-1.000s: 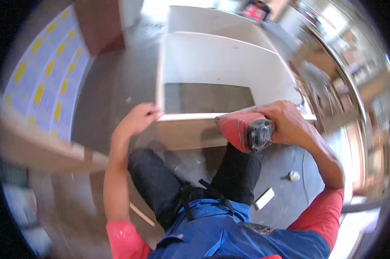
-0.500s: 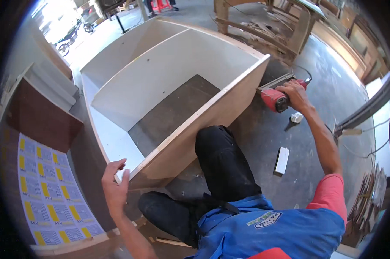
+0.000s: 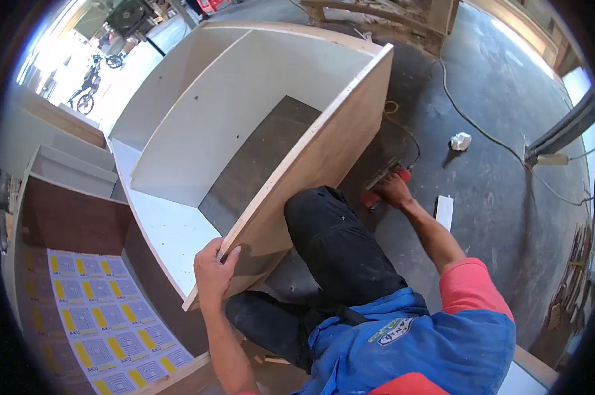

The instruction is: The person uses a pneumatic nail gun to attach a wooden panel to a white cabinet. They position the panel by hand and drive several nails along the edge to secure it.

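An open wooden cabinet carcass (image 3: 179, 217), white inside with a bare wood outer side and one divider, lies before my knees. At its near corner, my left hand (image 3: 213, 271) is closed round the edge of the side panel (image 3: 297, 164), thumb on the outer face. My right hand (image 3: 395, 189) grips a red air nail gun (image 3: 371, 197), held low beside the panel's outer face, to the right of my knee. Its nose is partly hidden in shadow, and a thin hose (image 3: 413, 138) runs from it.
A white block (image 3: 444, 212) and a crumpled white lump (image 3: 461, 141) lie on the grey floor at right, with a cable (image 3: 472, 118) beyond. Left stands a brown box-like panel piece with a patterned yellow-and-white sheet (image 3: 106, 309). A wooden frame (image 3: 376, 20) is at the back.
The nail gun in my right hand has come down and nearer, beside the panel's outer face. My left hand has shifted from the near end piece onto the side panel's edge.
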The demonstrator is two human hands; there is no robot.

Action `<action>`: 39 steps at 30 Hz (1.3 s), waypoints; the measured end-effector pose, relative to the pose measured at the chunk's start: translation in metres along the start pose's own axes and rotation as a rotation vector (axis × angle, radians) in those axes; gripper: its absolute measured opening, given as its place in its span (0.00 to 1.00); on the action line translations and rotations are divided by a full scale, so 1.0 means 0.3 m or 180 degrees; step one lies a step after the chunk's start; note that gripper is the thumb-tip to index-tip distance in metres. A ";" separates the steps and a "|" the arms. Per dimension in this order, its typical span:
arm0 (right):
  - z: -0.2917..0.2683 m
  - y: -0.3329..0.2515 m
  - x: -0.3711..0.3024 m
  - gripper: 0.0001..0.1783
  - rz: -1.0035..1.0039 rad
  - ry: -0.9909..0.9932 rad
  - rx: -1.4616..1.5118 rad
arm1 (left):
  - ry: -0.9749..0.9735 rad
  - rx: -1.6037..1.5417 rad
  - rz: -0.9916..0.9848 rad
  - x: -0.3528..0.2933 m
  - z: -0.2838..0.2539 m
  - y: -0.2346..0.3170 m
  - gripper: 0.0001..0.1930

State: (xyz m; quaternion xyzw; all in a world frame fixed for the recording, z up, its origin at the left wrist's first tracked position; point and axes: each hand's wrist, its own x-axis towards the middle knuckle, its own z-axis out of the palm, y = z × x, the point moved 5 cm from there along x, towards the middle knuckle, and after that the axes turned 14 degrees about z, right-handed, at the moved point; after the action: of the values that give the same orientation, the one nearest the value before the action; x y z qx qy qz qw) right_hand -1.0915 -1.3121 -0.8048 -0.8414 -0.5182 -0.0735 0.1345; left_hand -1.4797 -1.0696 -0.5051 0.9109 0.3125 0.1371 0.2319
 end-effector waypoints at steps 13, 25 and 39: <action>0.308 -0.047 -0.248 0.25 0.0721 -0.0936 -0.0213 | 0.0706 -0.0498 0.0244 -0.013 0.014 -0.011 0.12; 0.015 -0.143 -0.281 0.31 0.1797 -0.0961 0.1402 | 0.0145 -0.0355 -0.0101 0.050 -0.057 -0.110 0.15; -1.106 -0.909 0.619 0.22 -0.0633 0.1857 0.1667 | -0.0215 -0.0142 -0.0635 0.046 -0.017 -0.144 0.22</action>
State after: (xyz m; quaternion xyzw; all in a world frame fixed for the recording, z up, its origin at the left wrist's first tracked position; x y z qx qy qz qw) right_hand -1.2454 -1.1380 -0.3988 -0.6683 -0.5383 -0.1875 0.4780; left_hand -1.4929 -1.0290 -0.5212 0.8739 0.3906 0.0895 0.2750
